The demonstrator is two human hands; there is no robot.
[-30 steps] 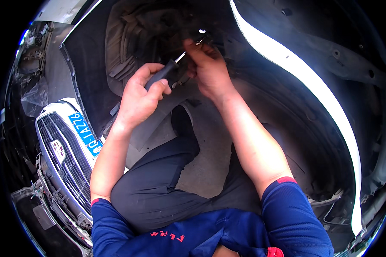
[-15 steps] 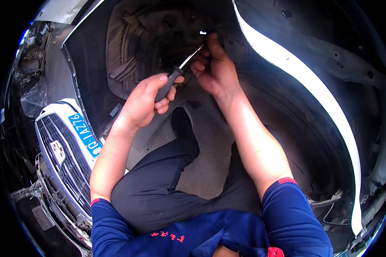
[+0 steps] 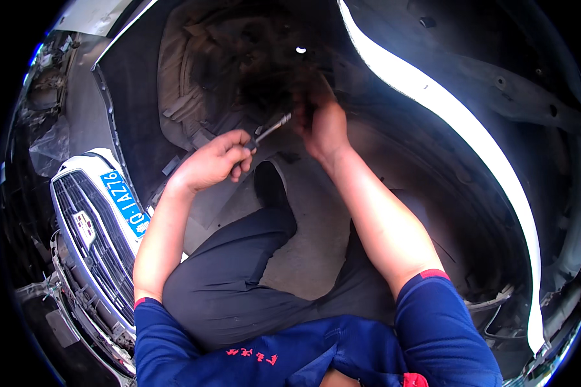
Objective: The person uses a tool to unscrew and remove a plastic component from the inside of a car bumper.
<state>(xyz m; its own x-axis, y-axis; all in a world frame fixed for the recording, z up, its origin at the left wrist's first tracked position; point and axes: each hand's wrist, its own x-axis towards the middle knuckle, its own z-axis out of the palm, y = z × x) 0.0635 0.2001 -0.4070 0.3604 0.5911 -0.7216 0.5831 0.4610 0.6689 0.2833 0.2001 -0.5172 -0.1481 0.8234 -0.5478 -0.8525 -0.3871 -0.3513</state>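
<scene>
A screwdriver with a dark handle and a bright shaft is held in my left hand, its fingers wrapped round the handle. The shaft slants up and right, its tip short of my right hand. That hand reaches into the shadowed wheel arch, and its fingers are dark and blurred, so whatever they hold is hidden. Around both hands is the dark wheel arch liner, with a small bright opening above the right fingers.
The white fender edge curves down along the right side. At left lies a detached white front bumper with a grille and a blue plate. A clear plastic bag is near it. My legs are bent over the concrete floor.
My left hand has drawn the screwdriver down and left, away from the dark recess. The right hand has shifted slightly down, its fingers now in shadow.
</scene>
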